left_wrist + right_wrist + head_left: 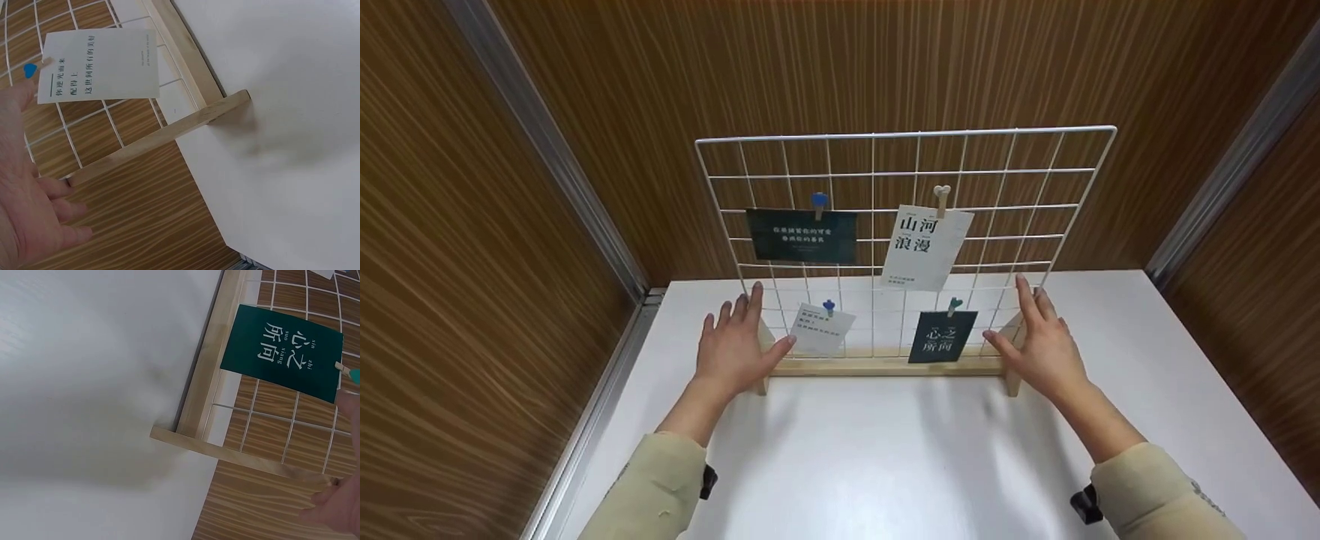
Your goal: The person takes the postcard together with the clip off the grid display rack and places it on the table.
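A white wire grid (918,133) stands upright on a wooden base (877,367) with side legs. Clipped to it are a wide dark green card (801,251), a tall white card (919,262), a smaller white card (825,330) and a smaller dark green card (943,337). My left hand (733,349) is at the stand's left side, fingers spread along the wooden leg (152,138), thumb near the small white card. Mirroring it, my right hand (1046,349) is at the right leg (242,458), thumb near the small green card. Both hands have mostly straight fingers.
The stand is on a white tabletop (855,457). Behind it rises a wood-grain panel (840,67), with further wood-grain panels at left (457,262) and right (1252,247). Metal strips run along the corners. A blue clip (820,199) and a white heart clip (942,192) hold the upper cards.
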### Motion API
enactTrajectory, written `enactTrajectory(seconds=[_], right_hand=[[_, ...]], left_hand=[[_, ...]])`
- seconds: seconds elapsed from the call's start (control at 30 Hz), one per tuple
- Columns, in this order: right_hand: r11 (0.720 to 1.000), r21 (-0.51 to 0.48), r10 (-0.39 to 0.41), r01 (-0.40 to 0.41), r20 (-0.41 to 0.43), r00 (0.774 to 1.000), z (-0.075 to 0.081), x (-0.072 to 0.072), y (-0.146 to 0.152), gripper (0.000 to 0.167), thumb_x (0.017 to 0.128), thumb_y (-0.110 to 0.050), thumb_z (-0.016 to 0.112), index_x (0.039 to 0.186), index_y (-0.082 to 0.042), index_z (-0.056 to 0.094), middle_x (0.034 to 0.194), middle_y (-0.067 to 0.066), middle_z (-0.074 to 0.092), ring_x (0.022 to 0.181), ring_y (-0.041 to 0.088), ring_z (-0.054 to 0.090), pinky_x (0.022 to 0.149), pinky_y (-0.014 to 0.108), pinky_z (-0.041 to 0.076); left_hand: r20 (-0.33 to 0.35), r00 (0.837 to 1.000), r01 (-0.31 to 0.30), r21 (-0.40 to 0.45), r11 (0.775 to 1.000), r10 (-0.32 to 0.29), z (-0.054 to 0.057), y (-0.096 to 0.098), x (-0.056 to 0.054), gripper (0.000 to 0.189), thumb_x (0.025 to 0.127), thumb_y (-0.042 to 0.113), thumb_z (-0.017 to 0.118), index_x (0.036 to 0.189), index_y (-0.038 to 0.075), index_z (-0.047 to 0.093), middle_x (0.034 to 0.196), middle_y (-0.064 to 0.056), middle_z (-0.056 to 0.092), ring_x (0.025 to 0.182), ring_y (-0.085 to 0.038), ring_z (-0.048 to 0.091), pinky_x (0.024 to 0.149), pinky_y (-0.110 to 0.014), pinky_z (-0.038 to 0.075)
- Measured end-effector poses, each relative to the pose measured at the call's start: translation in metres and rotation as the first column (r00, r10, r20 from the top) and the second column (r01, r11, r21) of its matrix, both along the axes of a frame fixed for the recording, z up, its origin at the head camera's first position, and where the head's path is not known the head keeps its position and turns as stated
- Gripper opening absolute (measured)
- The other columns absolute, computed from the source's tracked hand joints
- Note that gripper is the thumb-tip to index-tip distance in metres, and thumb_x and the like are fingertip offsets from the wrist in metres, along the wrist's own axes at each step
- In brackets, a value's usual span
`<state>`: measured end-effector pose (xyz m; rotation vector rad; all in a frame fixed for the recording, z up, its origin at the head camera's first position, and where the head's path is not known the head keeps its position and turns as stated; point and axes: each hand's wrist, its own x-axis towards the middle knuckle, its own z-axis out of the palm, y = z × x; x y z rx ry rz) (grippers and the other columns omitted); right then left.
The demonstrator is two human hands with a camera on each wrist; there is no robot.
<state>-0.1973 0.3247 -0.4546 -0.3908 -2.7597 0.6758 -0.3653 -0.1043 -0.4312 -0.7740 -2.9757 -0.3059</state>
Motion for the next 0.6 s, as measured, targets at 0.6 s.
enactTrajectory(seconds=[0.6], right_hand=[[1.000,-0.023,-0.005,0.003,-0.059,0.998,0.012,0.008,0.000,0.099,0.099,-0.051,0.072,0.172,-0.021,0.011,0.168,0.036,0.020,0.143,0.067,0.032,0.110,0.079,0.030]], left_hand=[[-0.007,1.000,0.013,0.062,0.998,-0.013,0.010,-0.002,0.010,0.102,0.099,0.073,0.052,0.171,0.011,0.014,0.169,-0.026,0.030,0.154,-0.047,0.031,0.123,-0.068,0.023]])
